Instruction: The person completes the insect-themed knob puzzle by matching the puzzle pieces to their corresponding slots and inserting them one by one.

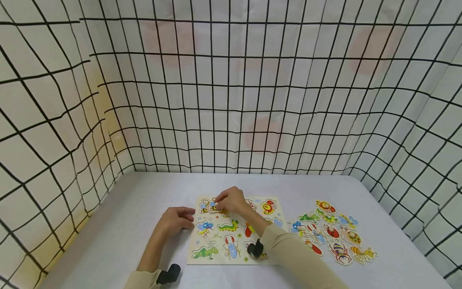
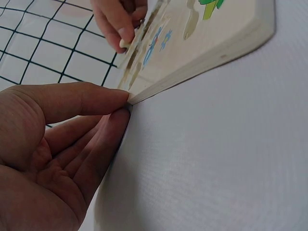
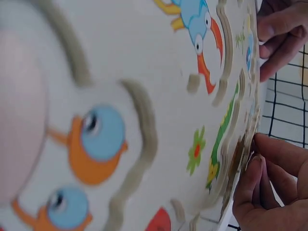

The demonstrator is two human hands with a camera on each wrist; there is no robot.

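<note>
A pale wooden puzzle board (image 1: 195, 261) with insect pictures in shallow recesses lies flat on the table. Over its upper left part, my right hand (image 1: 234, 200) pinches a bee puzzle piece (image 1: 215, 210) between thumb and fingertips. The piece overlaps the bee picture there, and my fingers partly cover it. My left hand (image 1: 175, 220) is at the board's left side, thumb and fingertips against the edge. In the left wrist view, the left thumb (image 2: 91, 98) reaches the board's corner, with the other fingers below it. The right wrist view shows the right fingers (image 3: 284, 149) close over the recesses.
Several loose insect pieces lie right of the board, among them a ladybird (image 1: 331, 231), a spider (image 1: 340, 253) and a striped bee-like one (image 1: 362, 254). White walls with a black grid (image 1: 238, 110) enclose the white table (image 1: 151, 188). The right sleeve (image 1: 288, 249) crosses the board's lower right.
</note>
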